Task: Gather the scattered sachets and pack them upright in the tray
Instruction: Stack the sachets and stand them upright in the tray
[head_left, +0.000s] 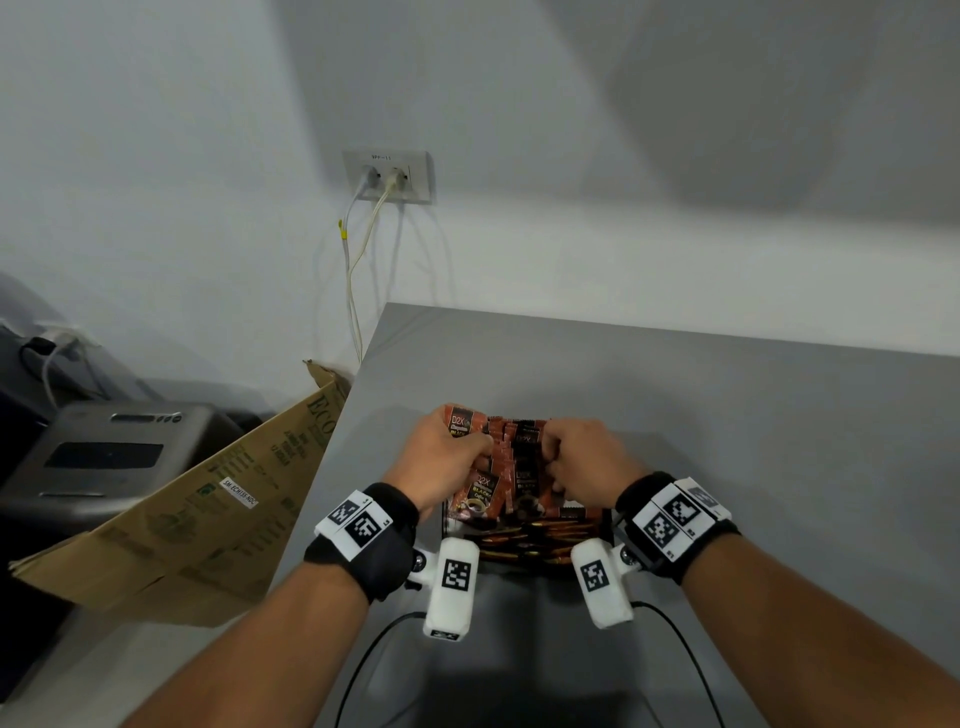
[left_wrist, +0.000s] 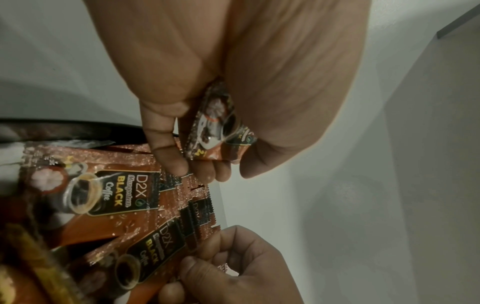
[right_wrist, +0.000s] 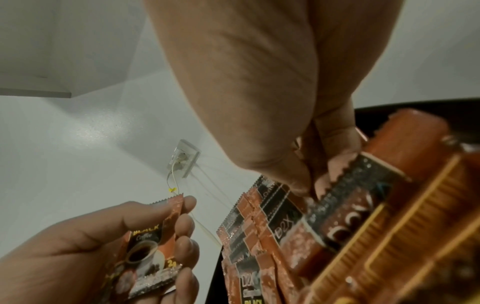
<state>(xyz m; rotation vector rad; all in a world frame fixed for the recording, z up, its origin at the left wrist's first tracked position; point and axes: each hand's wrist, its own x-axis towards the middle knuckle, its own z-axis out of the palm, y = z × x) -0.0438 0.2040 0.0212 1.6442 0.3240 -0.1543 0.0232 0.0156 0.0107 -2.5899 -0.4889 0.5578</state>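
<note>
Hands over tray (head_left: 587, 540): L hand (head_left: 441, 457) grips one sachet (left_wrist: 218, 127); R hand (head_left: 582, 457) pinches tops of upright sachets (right_wrist: 262, 222) btwn both hands.

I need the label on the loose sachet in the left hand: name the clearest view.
Right wrist: the sachet faces the camera. Left wrist shows it crumpled in the left hand. Head shows only its top.

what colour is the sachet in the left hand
Orange-brown with a black label panel; the sachet shows best in the right wrist view.
</note>
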